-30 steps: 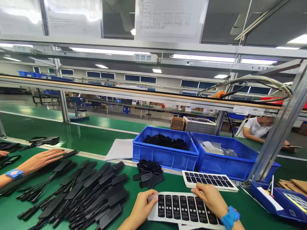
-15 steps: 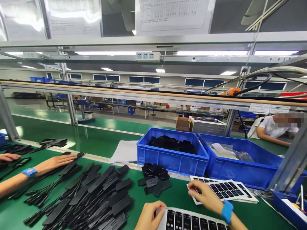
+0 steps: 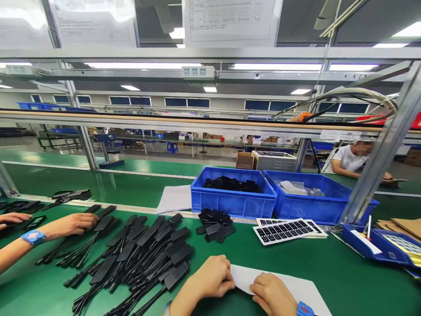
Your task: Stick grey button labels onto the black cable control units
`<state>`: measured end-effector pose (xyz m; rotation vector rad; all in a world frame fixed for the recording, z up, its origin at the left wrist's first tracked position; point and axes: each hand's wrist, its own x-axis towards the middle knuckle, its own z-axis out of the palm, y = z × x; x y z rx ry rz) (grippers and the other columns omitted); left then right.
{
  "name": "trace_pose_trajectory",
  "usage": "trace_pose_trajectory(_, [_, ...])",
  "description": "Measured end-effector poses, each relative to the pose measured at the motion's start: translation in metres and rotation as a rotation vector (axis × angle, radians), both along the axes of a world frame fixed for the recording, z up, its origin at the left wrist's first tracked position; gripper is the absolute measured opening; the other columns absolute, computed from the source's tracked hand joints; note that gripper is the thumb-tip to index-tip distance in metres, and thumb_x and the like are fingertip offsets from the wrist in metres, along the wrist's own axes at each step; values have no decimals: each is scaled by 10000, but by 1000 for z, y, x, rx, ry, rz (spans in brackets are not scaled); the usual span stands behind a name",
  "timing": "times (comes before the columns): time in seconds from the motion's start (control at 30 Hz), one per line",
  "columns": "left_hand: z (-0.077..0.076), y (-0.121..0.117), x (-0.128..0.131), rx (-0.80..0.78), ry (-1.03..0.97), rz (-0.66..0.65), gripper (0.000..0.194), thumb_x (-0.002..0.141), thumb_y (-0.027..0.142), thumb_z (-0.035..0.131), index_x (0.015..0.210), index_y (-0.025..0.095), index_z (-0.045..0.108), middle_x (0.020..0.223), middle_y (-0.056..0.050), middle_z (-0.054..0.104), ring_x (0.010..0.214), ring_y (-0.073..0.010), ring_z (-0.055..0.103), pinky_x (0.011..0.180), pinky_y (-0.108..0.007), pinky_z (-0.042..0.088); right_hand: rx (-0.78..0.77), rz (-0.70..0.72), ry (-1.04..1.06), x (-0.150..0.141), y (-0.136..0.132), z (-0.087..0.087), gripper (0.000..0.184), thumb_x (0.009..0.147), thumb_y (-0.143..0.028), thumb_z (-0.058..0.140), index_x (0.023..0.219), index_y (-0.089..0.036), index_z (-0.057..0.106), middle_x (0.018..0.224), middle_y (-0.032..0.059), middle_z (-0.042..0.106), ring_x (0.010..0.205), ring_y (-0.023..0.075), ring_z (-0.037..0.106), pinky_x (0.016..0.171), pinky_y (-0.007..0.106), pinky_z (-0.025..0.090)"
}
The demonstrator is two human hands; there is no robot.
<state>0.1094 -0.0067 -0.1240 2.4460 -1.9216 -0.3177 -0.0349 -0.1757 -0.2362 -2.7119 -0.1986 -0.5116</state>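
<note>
My left hand and my right hand lie close together at the bottom middle, both with fingers curled onto a blank white sheet on the green table. Each hand pinches the sheet's near left end. To the left lies a big heap of flat black parts with cables. A small stack of black pieces sits ahead of my hands. Sheets of black labels lie to the right of that stack.
Two blue bins stand behind: one with black parts, one with plastic bags. A blue tray sits at the right by a slanted metal post. A co-worker's hand with a blue wristband reaches into the parts at left. Another person sits at far right.
The label sheet I held is gone from my hands; a loose label sheet now lies atop the stack at right. My right hand came back and both hands now hold a blank white sheet.
</note>
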Motion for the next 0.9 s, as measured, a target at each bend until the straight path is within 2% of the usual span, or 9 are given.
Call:
trace_pose_trajectory(0.07, [3, 0, 0, 40, 38, 19, 120, 761, 297, 686, 867, 274, 736, 802, 22, 672, 780, -131, 595, 646, -234, 362, 88, -36, 157, -8, 6, 3, 45, 817, -199, 628, 859, -214, 635, 876, -24, 624, 845, 161, 543, 732, 282, 306])
trace_pose_trajectory(0.17, [9, 0, -2, 84, 48, 59, 143, 747, 346, 714, 864, 268, 740, 756, 33, 679, 692, -115, 612, 600, -215, 363, 199, -77, 234, -14, 11, 15, 65, 862, -246, 611, 854, -207, 662, 888, -32, 646, 886, 142, 556, 763, 247, 331])
trace_pose_trajectory(0.27, [13, -1, -8, 113, -8, 63, 150, 765, 349, 689, 883, 272, 738, 803, 9, 688, 768, -169, 642, 654, -240, 404, 237, -135, 244, -16, 15, 25, 128, 886, -201, 564, 826, -175, 674, 888, -3, 651, 863, 137, 561, 777, 239, 346])
trace_pose_trajectory(0.4, [9, -4, -14, 128, -126, 79, 186, 831, 285, 576, 876, 172, 717, 887, -97, 680, 895, -283, 638, 784, -367, 457, 272, -101, 215, -17, 21, 30, 91, 820, -225, 648, 884, -169, 679, 930, 22, 644, 897, 165, 557, 782, 245, 357])
trace_pose_trajectory(0.47, [7, -4, -13, 117, -157, 94, 231, 862, 294, 525, 894, 149, 702, 915, -120, 672, 914, -302, 632, 811, -410, 459, 297, -123, 197, -16, 22, 30, 103, 838, -183, 596, 895, -161, 679, 925, 34, 641, 891, 166, 559, 777, 246, 360])
trace_pose_trajectory(0.53, [6, -3, -11, 98, -164, 101, 242, 867, 296, 505, 931, 157, 692, 928, -107, 671, 914, -292, 629, 809, -402, 461, 329, -184, 190, -13, 23, 32, 158, 855, -142, 521, 852, -146, 679, 872, 44, 639, 831, 158, 562, 738, 248, 359])
trace_pose_trajectory(0.6, [6, -2, -10, 76, -155, 84, 240, 853, 289, 507, 964, 184, 691, 947, -83, 668, 906, -265, 626, 786, -356, 461, 368, -217, 210, -6, 22, 34, 151, 826, -134, 534, 791, -133, 681, 820, 41, 638, 766, 146, 558, 686, 240, 351])
trace_pose_trajectory(0.73, [3, -4, -12, 52, -108, 29, 200, 842, 322, 540, 909, 242, 711, 902, -24, 671, 839, -196, 623, 712, -268, 426, 462, -192, 287, 10, 22, 41, 102, 764, -121, 595, 743, -113, 695, 787, 22, 647, 708, 105, 549, 629, 193, 346])
trace_pose_trajectory(0.9, [-3, -11, -13, 58, -101, 94, 215, 847, 341, 556, 921, 218, 717, 903, -46, 682, 853, -220, 628, 717, -292, 414, 475, -237, 335, 18, 22, 44, 156, 818, -167, 568, 823, -104, 710, 727, 30, 637, 663, 108, 500, 584, 225, 273])
